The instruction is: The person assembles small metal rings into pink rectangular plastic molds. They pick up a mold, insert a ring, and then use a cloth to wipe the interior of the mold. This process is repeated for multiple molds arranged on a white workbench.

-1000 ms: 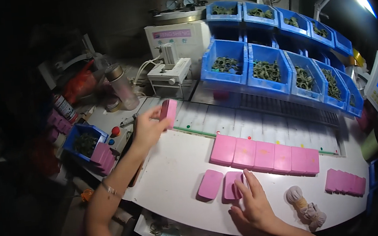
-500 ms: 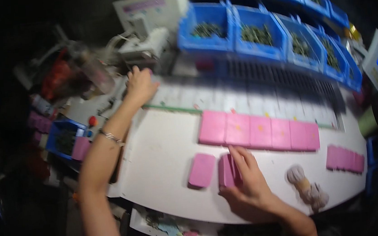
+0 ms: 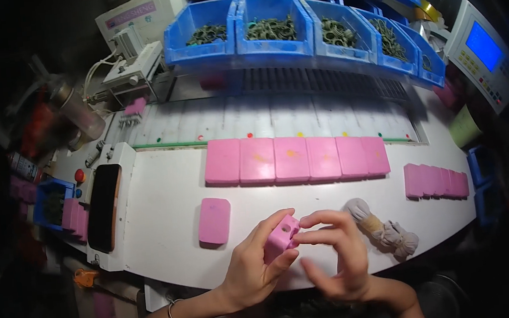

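Near the front of the white table (image 3: 169, 228), my left hand (image 3: 250, 273) is closed around a pink block (image 3: 283, 234) with a round hole in its upper end. My right hand (image 3: 340, 255) is at the block's right side, index and middle fingertips touching or very close to it, thumb held apart. To the left of my hands a single pink block (image 3: 214, 221) lies flat. Beyond them stretches a row of several pink blocks (image 3: 291, 158), side by side.
Blue bins (image 3: 273, 37) with small metal pieces stand at the back. A knotted grey glove bundle (image 3: 383, 227) and overlapping pink pieces (image 3: 434, 179) lie right. The control panel (image 3: 482, 51) is far right; a dark phone-like slab (image 3: 105, 207) and white machine (image 3: 132, 69) are left.
My left hand has come back from the machine at the far left and now holds a pink block. My right hand has loosened its grip on the block. The view has shifted.
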Action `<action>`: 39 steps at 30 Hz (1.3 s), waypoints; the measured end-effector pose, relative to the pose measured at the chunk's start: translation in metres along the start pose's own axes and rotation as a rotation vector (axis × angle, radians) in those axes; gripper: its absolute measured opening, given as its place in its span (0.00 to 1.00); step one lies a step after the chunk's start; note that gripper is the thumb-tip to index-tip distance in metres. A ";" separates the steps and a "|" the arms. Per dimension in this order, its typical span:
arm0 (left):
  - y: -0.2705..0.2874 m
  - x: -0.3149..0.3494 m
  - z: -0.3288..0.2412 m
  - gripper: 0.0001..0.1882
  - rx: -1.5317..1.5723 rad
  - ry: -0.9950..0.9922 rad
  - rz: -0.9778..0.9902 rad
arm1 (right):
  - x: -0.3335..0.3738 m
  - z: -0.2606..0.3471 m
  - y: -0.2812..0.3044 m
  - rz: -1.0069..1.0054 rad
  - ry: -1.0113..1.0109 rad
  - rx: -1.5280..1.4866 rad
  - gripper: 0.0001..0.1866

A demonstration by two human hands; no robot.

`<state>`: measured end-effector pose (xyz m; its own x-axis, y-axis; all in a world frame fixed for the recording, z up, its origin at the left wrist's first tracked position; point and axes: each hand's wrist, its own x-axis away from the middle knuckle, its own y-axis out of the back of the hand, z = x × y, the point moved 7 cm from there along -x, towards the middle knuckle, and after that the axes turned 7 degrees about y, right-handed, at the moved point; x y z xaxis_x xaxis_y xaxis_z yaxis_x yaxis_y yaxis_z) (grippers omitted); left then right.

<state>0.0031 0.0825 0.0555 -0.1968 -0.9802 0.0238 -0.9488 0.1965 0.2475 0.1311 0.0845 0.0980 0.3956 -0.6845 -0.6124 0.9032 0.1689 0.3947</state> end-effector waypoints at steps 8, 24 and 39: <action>-0.024 0.011 -0.012 0.34 -0.257 -0.360 -0.207 | 0.040 -0.034 -0.007 0.076 -0.721 -0.730 0.08; -0.040 0.005 0.035 0.23 0.281 0.039 -0.242 | 0.060 -0.035 -0.026 0.099 -0.526 -0.565 0.11; -0.037 -0.005 0.054 0.24 0.525 0.347 -0.024 | 0.034 -0.018 0.032 0.393 -0.263 0.560 0.26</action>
<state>0.0259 0.0815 -0.0063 -0.1662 -0.9184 0.3590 -0.9641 0.0748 -0.2549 0.1763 0.0792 0.0775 0.5560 -0.8077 -0.1963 0.4541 0.0973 0.8856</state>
